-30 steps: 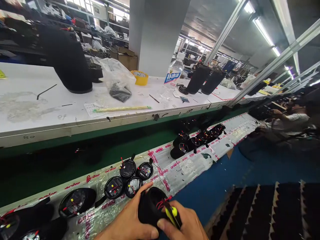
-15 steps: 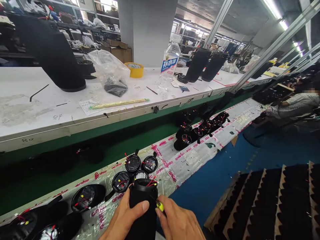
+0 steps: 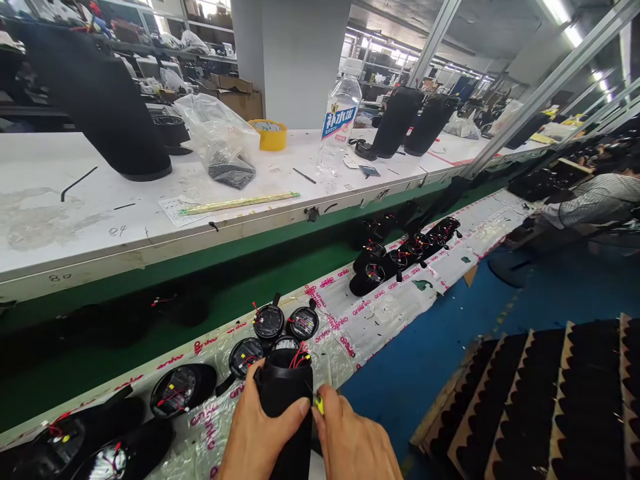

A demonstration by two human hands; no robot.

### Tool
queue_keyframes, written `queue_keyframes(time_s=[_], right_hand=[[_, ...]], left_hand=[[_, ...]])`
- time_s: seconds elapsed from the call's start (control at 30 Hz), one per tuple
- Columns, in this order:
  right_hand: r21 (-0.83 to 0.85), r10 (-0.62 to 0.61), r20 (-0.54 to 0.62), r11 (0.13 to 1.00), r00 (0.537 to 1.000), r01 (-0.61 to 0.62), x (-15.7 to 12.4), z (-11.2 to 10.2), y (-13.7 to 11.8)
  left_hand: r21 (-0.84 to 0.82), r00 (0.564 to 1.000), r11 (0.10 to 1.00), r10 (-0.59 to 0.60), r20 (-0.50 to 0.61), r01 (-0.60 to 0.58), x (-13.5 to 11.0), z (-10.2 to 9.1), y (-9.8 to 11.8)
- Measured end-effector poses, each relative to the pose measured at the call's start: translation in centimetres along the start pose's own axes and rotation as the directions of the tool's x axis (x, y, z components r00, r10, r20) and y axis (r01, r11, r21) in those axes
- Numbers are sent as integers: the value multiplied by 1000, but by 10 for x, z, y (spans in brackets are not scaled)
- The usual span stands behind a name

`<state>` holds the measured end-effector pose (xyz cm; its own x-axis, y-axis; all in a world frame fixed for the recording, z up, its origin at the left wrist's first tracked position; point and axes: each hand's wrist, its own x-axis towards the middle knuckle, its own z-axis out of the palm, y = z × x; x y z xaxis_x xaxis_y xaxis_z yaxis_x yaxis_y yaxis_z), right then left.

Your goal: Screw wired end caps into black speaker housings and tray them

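My left hand [image 3: 260,420] is wrapped round a black fabric-covered cylinder [image 3: 286,390], like a speaker body, with the thumb across its near side. The cylinder stands roughly upright, and red wires with small connectors [image 3: 300,358] stick out of its open top. At its right side, my right hand [image 3: 357,437] grips a small tool with a yellow-green handle [image 3: 319,403]. The tool's tip meets or nearly meets the fabric; its kind is hidden by my fingers. Just beyond stand several similar black cylinders [image 3: 269,323] with wires showing in their ends.
Plastic-wrapped boards [image 3: 370,330] form a low bench. Above it runs a white shelf [image 3: 280,183] with a water bottle [image 3: 340,120], yellow tape [image 3: 270,137] and a tall black cylinder [image 3: 100,107]. Divided cartons [image 3: 515,393] sit at lower right. Another person's sleeve [image 3: 595,200] shows far right.
The left thumb lies slightly further right across the cylinder, and the right hand has turned a little, covering more of the yellow-green handle. The view has shifted slightly.
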<state>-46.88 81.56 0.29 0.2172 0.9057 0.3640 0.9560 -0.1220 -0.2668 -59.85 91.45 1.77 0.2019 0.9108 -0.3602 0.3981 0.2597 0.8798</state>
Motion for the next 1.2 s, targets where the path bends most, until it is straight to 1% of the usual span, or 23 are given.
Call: queue_keyframes(time_s=[0.07,0.1,0.13,0.2,0.3,0.33,0.4,0.47,0.53,0.63,0.73,0.77,0.8,0.83,0.87,0.9,0.93,0.97,1.03,1.07,1.13,1.2], right_hand=[[-87,-39,32,995,999,42,1,1,0],[-96,-61,55,993,997,66,3,-1,1],[-66,-81,75,994,994,86,5,-5,3],[34,-90,85,996,992,88,9,-18,6],[169,-54,37,984,998,47,17,-41,11],[183,-61,31,982,998,54,21,-47,13],[180,-119,50,978,992,108,28,-54,15],[179,-174,97,972,980,155,35,-55,19],[216,-197,158,963,968,161,41,-50,24],[311,-223,307,942,925,124,43,-43,34],[368,-259,444,926,858,90,38,-40,50],[367,-260,475,927,841,79,35,-40,57],[357,-250,493,932,834,68,32,-41,64],[338,-233,492,939,839,63,29,-41,73],[309,-216,471,948,855,69,27,-39,82],[271,-200,428,959,881,86,25,-36,91],[221,-187,371,969,909,109,24,-30,100],[162,-176,311,978,934,130,24,-22,108],[45,-159,207,987,965,153,24,0,119],[0,-146,169,989,975,148,25,14,122],[-56,-117,101,991,988,123,23,43,124],[-79,-81,15,994,997,82,17,71,120]], left_hand=[[21,1000,1000,-18,17,18,1,0,0],[17,999,1000,-26,29,25,2,0,0],[6,999,1000,-27,43,27,3,-1,0],[-20,997,999,-27,66,28,5,-3,0],[10,995,1000,5,103,-6,7,-6,3],[40,994,999,20,108,-25,7,-7,5],[103,993,993,41,112,-52,6,-8,7],[134,987,988,56,149,-76,6,-7,8],[130,974,986,77,212,-106,5,-4,5],[56,944,985,137,301,-161,4,8,-2],[-45,903,980,197,383,-195,1,20,-8],[-62,889,978,206,409,-199,0,21,-9],[-57,881,977,209,423,-205,0,20,-9],[-35,886,976,210,414,-215,2,15,-9],[-1,899,973,212,384,-229,6,6,-9],[44,917,968,220,333,-248,14,-7,-9],[97,943,962,227,244,-257,26,-25,-10],[129,955,956,237,180,-262,41,-47,-11],[239,969,941,246,-1,-239,81,-99,-15],[309,964,928,247,-100,-206,102,-127,-18],[452,932,884,254,-259,-116,141,-181,-25],[558,890,830,249,-382,7,167,-226,-34]])
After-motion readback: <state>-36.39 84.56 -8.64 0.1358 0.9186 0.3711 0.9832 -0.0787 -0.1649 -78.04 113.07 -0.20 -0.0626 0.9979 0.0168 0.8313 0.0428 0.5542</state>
